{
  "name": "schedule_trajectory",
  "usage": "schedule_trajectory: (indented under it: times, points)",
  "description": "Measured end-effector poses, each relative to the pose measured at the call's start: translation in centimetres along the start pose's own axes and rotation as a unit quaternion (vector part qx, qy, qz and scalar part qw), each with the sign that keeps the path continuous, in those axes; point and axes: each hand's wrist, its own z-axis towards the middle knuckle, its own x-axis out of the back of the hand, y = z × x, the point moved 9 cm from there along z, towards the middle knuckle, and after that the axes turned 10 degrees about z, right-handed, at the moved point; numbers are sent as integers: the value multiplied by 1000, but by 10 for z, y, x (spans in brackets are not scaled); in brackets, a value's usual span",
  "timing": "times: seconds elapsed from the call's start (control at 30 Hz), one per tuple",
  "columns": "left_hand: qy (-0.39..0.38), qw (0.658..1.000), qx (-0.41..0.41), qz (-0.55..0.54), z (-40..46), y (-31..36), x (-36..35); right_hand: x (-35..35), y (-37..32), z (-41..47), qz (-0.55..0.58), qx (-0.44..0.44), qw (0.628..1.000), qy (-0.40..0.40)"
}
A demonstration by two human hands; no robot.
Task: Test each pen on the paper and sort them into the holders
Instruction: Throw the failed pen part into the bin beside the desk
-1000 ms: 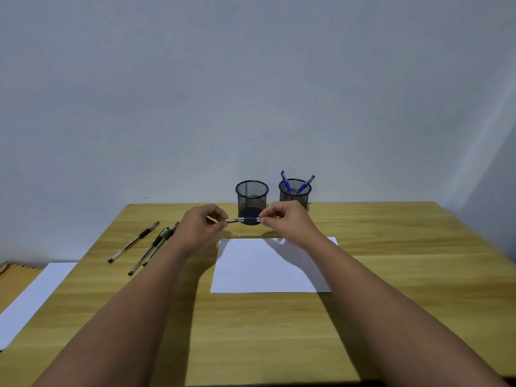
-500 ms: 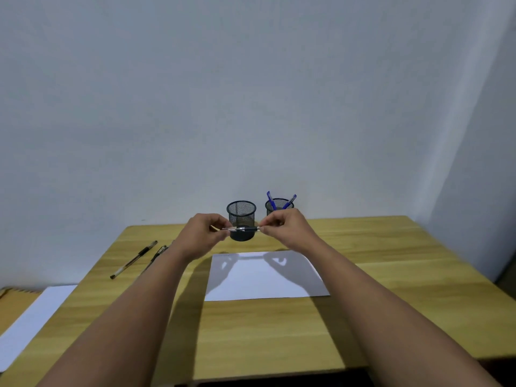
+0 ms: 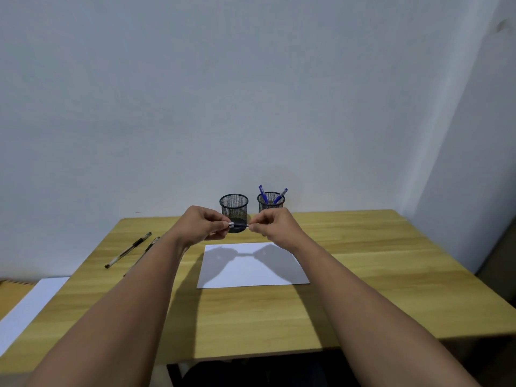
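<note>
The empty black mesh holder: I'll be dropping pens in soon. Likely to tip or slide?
The empty black wire-mesh holder probably weighs little, being open mesh, so a nudge might slide it on the smooth wooden table. Its wide round base should resist tipping.

Two holders (image 3: 233, 208) stand behind the paper (image 3: 251, 266); pens (image 3: 128, 250) lie left.

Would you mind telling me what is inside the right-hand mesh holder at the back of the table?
Two blue pens stand in the right holder, leaning apart with their tops above the rim. Their lower ends are hard to make out through the mesh.
</note>
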Motion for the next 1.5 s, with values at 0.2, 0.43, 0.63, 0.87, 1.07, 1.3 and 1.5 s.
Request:
schedule_trajectory:
  times: [0.2, 0.43, 0.63, 0.87, 1.07, 1.3, 1.5]
  points:
    - [7, 999, -46, 13, -3, 44, -8, -6, -16, -8, -123, 20, 990, -68]
    - [44, 980, -153, 122, 8, 133, -69, 99, -48, -39, -176, 13, 980, 92]
    - [-50, 936, -239, 255, 2, 167, -228, 274, -26, -123, -175, -51, 942, 282]
    - [-177, 845, -330, 382, -25, 170, -426, 422, 38, -264, -179, -133, 856, 466]
    - [-213, 806, -362, 416, -33, 155, -514, 477, 127, -392, -170, -262, 762, 567]
    - [-177, 789, -410, 423, -21, 141, -542, 437, 281, -436, -175, -504, 750, 391]
    - [-158, 806, -414, 393, -14, 136, -545, 431, 317, -444, -210, -523, 741, 366]
